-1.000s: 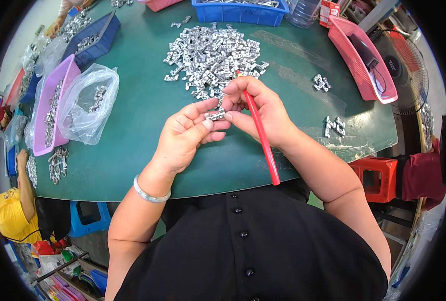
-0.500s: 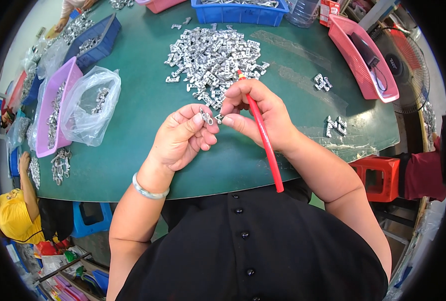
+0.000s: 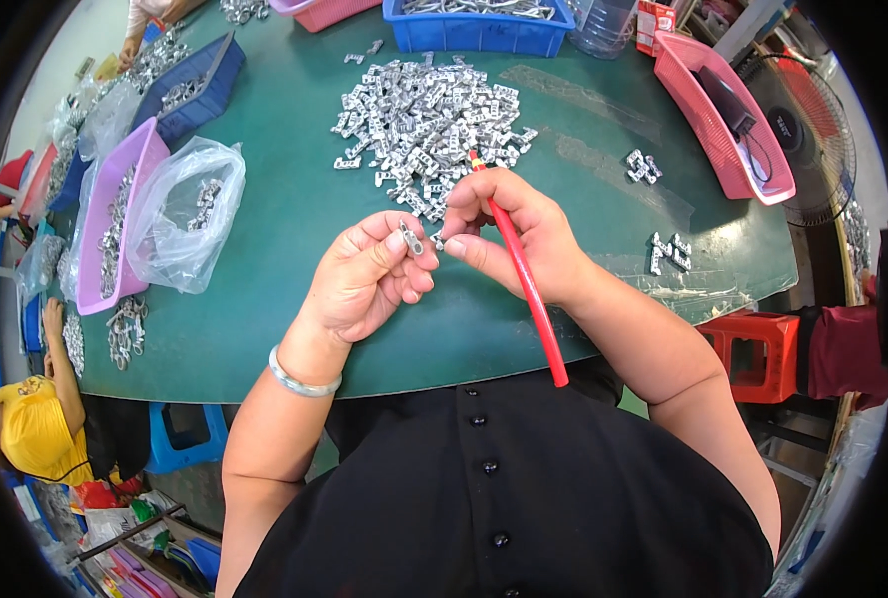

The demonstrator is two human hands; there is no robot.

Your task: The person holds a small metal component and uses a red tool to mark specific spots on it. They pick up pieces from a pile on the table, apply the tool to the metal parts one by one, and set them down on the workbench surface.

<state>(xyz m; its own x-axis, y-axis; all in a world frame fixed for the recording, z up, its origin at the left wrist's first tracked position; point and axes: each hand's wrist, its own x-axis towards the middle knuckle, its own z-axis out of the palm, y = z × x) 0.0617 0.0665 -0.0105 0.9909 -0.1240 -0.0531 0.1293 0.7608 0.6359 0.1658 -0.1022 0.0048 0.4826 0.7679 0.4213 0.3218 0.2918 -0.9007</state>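
Note:
My left hand (image 3: 349,284) is closed, pinching a small silver metal clasp (image 3: 411,237) with a ring-like end between thumb and fingertips. A slim red rod (image 3: 535,304) with a yellow band near its far end slants through my right hand (image 3: 538,234). Thumb and fingertips of that hand also pinch a small metal piece (image 3: 439,241), mostly covered, just right of the clasp. The two hands are close together, with a narrow gap between the pieces. Just beyond them lies a heap of small silver metal parts (image 3: 424,115) on the green table (image 3: 284,199).
A blue bin (image 3: 479,35) of metal parts stands behind the heap. On the left are a purple basket (image 3: 93,239) and a clear plastic bag (image 3: 170,264) with parts. A pink basket (image 3: 698,120) and small groups of parts (image 3: 669,253) sit on the right.
The clasp in my left hand has turned slightly. My right hand and the red rod have shifted a little toward me. The hold of both hands stays the same.

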